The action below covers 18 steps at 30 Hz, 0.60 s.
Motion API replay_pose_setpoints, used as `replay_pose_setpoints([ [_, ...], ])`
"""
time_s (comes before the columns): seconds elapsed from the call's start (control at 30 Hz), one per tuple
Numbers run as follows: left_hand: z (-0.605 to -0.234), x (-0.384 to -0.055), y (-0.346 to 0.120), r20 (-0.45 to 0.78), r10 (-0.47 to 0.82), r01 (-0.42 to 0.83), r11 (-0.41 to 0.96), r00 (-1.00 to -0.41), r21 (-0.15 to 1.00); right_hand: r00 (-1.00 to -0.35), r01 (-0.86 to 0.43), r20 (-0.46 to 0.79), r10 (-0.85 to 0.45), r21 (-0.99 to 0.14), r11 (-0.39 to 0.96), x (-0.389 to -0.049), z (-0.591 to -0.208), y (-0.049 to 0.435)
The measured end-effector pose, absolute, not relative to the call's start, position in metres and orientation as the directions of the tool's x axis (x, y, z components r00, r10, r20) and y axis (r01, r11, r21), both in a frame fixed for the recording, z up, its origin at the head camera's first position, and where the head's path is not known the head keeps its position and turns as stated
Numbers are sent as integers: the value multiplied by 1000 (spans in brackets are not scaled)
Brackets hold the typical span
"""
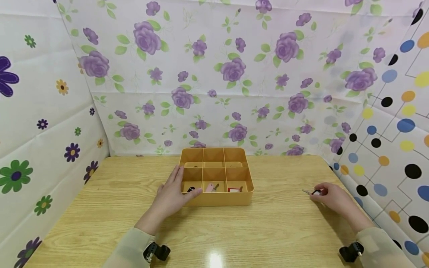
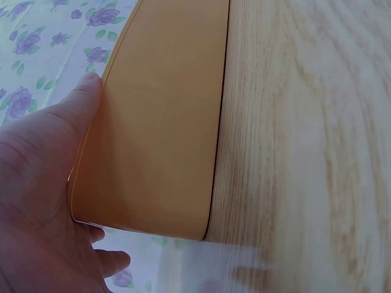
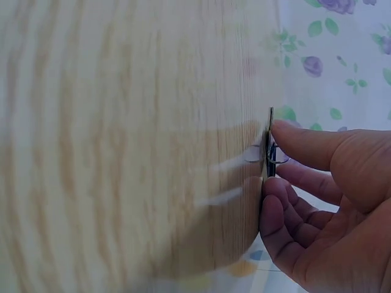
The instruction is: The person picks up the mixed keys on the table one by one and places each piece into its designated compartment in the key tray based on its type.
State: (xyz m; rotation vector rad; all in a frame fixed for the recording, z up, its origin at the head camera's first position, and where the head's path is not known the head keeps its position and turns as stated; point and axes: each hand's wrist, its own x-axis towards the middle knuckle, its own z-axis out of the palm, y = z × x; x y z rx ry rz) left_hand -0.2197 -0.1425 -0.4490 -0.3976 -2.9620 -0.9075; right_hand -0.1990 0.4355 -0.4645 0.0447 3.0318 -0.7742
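Observation:
A yellow-orange divided box [image 1: 218, 199] stands on the wooden table. My left hand [image 1: 172, 197] rests against its front-left corner, fingers straight along the left side and thumb across the front rim. In the left wrist view the thumb [image 2: 82, 104] lies at the rim of the box's front wall [image 2: 159, 122]. Well to the right of the box, my right hand [image 1: 331, 197] pinches a key [image 1: 306, 191] with a black-and-white tag [image 1: 316, 192], low over the table. Seen edge-on in the right wrist view, the key has a metal ring [image 3: 281, 160] close to the fingertips.
The front compartments hold a black item [image 1: 191, 189] at left, a pink tag with a key [image 1: 210, 187] in the middle and a red-and-white tag [image 1: 234, 190] at right. Flowered cloth [image 1: 207, 111] hangs behind the table [image 1: 268, 230]; patterned cloths stand on both sides.

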Motion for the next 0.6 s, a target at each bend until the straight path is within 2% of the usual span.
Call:
replay_pose_setpoints([
  [0.23,-450,-220,-143,91,236,247,804,-968,540,-997,82,-38,73,-500,862,-200,-466,439],
  [0.6,-450,-221,-143,94,230,244,808,-969,536,-990,139,-42,135,-464,875,-200,-462,439],
])
